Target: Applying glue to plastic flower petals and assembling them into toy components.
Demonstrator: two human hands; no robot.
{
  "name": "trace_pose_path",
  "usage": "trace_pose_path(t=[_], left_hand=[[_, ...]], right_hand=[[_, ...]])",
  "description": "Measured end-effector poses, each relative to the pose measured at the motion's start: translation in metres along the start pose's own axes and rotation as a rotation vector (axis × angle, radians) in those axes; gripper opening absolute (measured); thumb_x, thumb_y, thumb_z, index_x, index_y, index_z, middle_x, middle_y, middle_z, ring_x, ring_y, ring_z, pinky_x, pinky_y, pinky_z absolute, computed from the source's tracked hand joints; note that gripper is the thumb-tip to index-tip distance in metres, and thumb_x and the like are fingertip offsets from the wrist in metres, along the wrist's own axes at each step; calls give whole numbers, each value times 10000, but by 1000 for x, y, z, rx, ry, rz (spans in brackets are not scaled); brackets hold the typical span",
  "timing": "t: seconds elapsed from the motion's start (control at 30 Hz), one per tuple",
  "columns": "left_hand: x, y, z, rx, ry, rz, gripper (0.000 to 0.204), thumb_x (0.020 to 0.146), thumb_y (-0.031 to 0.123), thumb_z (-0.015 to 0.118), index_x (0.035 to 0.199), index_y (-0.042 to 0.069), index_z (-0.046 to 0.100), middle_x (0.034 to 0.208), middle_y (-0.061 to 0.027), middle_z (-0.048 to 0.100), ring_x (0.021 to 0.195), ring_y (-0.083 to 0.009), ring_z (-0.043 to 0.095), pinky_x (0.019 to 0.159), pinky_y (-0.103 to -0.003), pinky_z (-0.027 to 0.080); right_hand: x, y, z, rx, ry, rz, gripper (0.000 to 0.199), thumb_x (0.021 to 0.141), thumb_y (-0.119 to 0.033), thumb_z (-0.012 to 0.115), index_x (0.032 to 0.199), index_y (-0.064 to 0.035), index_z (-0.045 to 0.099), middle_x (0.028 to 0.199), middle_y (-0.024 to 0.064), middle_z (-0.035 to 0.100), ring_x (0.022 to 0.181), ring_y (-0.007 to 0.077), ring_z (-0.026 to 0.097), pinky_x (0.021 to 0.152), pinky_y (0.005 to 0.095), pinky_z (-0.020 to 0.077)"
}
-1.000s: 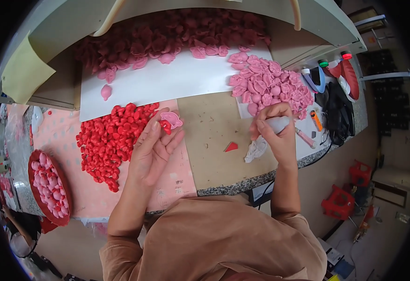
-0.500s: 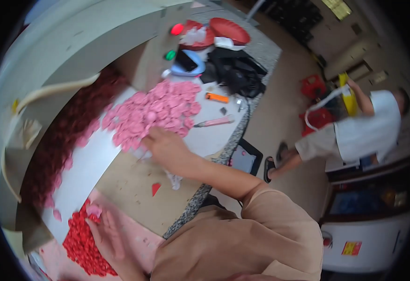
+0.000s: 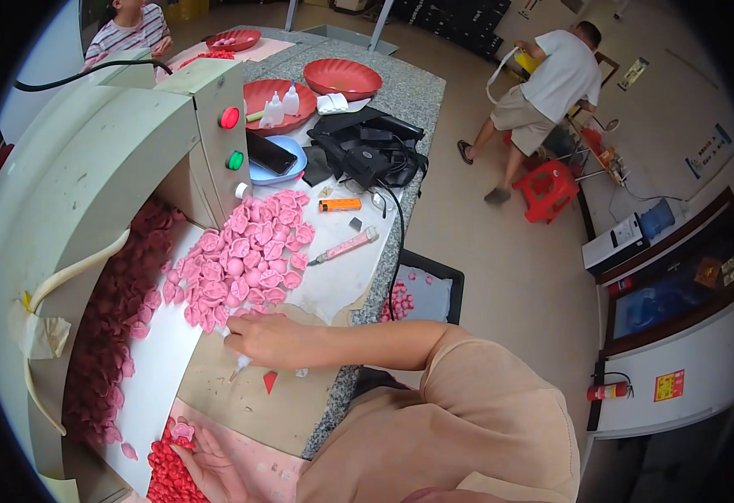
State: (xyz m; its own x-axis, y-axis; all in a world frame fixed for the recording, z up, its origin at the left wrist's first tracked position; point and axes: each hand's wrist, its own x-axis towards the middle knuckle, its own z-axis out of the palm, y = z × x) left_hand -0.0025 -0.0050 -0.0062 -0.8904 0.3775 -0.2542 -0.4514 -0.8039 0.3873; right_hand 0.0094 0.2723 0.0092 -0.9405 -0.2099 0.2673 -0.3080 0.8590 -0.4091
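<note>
My left hand point(image 3: 220, 466) is at the lower left over a heap of small red pieces point(image 3: 173, 469). Its thumb and fingertips pinch a pink petal-shaped piece point(image 3: 183, 431), with the other fingers stretched out. My right hand point(image 3: 268, 339) is closed round a small white squeeze bottle point(image 3: 241, 363), whose thin tip points down over the brown board point(image 3: 216, 390). Most of the bottle is hidden by the fingers. Just beyond the right hand spreads a pile of pink petal-shaped pieces point(image 3: 237, 264). A red triangular scrap point(image 3: 270, 382) lies beside the bottle's tip.
A pale machine housing point(image 3: 153, 117) with red and green buttons arches over darker pink pieces point(image 3: 103, 369). Farther back are red bowls point(image 3: 342, 78), a phone point(image 3: 271, 154), a black bag point(image 3: 367, 142), an orange lighter point(image 3: 339, 204) and a knife point(image 3: 346, 245). Two other people are beyond the table.
The view has turned, showing more of the far table. My right hand has drawn back from the pink pile, and the bottle's tip now shows. The left hand keeps the pink piece.
</note>
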Motion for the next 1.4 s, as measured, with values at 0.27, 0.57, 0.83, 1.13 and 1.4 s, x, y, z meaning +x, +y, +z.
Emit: trace_pose_path(t=[0.27, 0.57, 0.83, 1.13, 1.4], left_hand=[[-17, 6, -5, -189, 32, -59, 456, 943, 230, 483, 1322, 12, 356, 1291, -163, 452, 1176, -260, 471, 1016, -370, 402], [-7, -8, 16, 108, 119, 8, 435, 950, 322, 452, 1303, 71, 407, 1156, -92, 552, 888, -135, 594, 836, -290, 506], [-6, -6, 16, 41, 111, -10, 403, 951, 265, 470, 1284, 43, 420, 1144, -86, 558, 952, -143, 581, 800, -271, 499], [-16, -1, 12, -57, 92, -40, 359, 945, 239, 481, 1224, 13, 463, 1099, -103, 574, 920, -180, 575, 834, -277, 501], [-9, -9, 41, 32, 23, -134, 257, 919, 245, 516, 1062, 38, 568, 982, -46, 625, 888, -158, 571, 841, -291, 459]], right_hand=[[28, -26, 3, 228, -298, 308, 304, 794, -244, 630, 911, 32, 579, 942, 192, 561, 900, 331, 570, 756, 403, 483], [20, -11, -14, 324, -384, 143, 298, 821, -307, 630, 981, -56, 613, 951, 123, 574, 900, 316, 572, 777, 373, 459], [29, -8, -4, 401, -256, 116, 271, 793, -245, 666, 942, -24, 617, 952, 113, 578, 873, 299, 578, 761, 356, 465], [19, -26, 4, 403, -262, -85, 241, 765, -118, 609, 971, -25, 527, 987, 144, 478, 897, 324, 546, 734, 407, 470], [12, -18, 14, 334, -187, -53, 233, 765, -111, 617, 952, 4, 541, 958, 148, 487, 854, 313, 555, 722, 396, 467]])
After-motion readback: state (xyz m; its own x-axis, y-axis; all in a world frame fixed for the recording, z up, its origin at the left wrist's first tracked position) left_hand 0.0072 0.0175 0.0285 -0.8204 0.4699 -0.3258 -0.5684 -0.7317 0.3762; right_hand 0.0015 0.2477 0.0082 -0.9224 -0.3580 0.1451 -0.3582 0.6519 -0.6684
